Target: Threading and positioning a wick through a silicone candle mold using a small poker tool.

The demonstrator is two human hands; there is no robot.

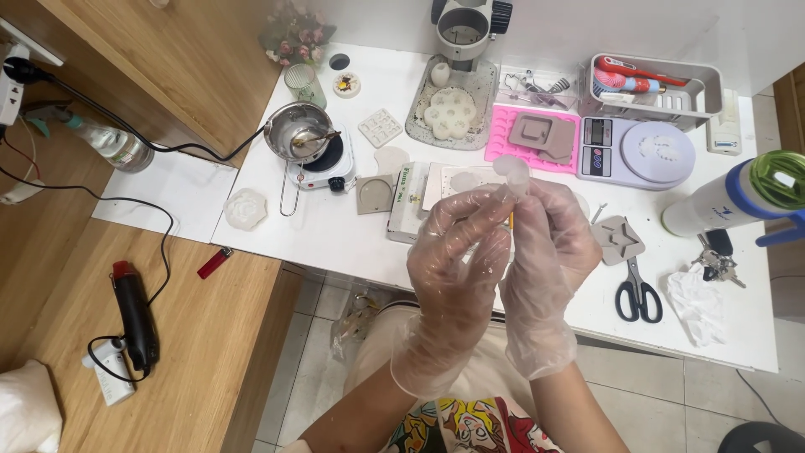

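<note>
Up above the white table (335,243), both hands wore thin clear gloves. The left hand (457,260) and the right hand (549,247) were pressed close together, pinching a small white round piece (511,172) on a thin yellow stick (511,221). Black scissors (638,294) lay just to the right. A small pot (298,134) sat on a little stove (323,168) far left.

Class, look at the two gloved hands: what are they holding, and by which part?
Both hands, left and right, pinch a small white rounded piece from below, at its lower end. A thin yellow stick shows between the fingers; which hand grips it cannot be told.
</note>
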